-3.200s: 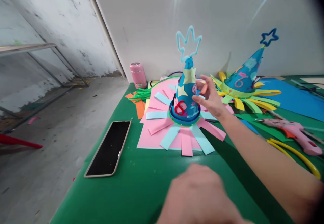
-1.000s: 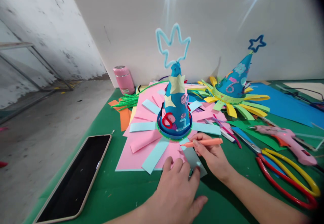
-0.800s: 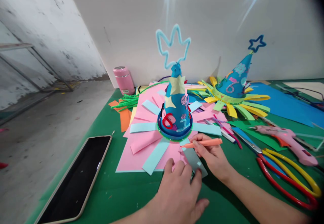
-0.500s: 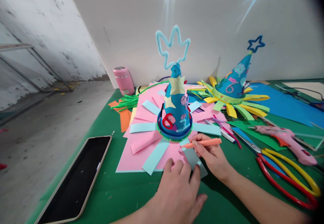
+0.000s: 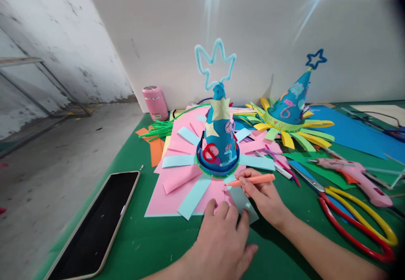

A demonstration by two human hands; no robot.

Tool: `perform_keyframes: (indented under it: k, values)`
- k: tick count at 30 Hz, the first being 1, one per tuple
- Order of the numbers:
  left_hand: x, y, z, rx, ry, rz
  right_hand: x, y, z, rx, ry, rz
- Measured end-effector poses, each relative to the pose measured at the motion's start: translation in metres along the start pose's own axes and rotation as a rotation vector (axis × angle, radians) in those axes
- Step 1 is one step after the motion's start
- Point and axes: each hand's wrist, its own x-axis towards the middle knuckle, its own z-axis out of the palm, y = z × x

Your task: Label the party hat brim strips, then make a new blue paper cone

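1. We've got the right hand (image 5: 260,193): grip closed round an orange marker (image 5: 257,179), tip pointing left at the pink strip (image 5: 218,193) in front of the hat; tip contact, we can't tell.
2. Left hand (image 5: 223,235): grip loose, palm down, fingers spread, fingertips over that strip's near end; we see nothing held.
3. Blue cone hat (image 5: 221,140): upright on pink paper (image 5: 155,206) on the green desk (image 5: 167,246), just beyond both hands, strips fanned around the brim.
4. Right side, we log red-and-yellow-handled scissors (image 5: 352,224), pink glue gun (image 5: 357,175), second hat (image 5: 289,106) farther back.
5. Left side: phone (image 5: 95,225).
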Motion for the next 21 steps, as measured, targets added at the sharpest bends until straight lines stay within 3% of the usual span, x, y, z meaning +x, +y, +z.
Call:
perform_keyframes:
  k: [21]
  values:
    - [-0.0012,0.0034,-0.0066,0.020,-0.019,-0.009,-0.0003,-0.0037,0.0002,0.025,-0.020,0.014]
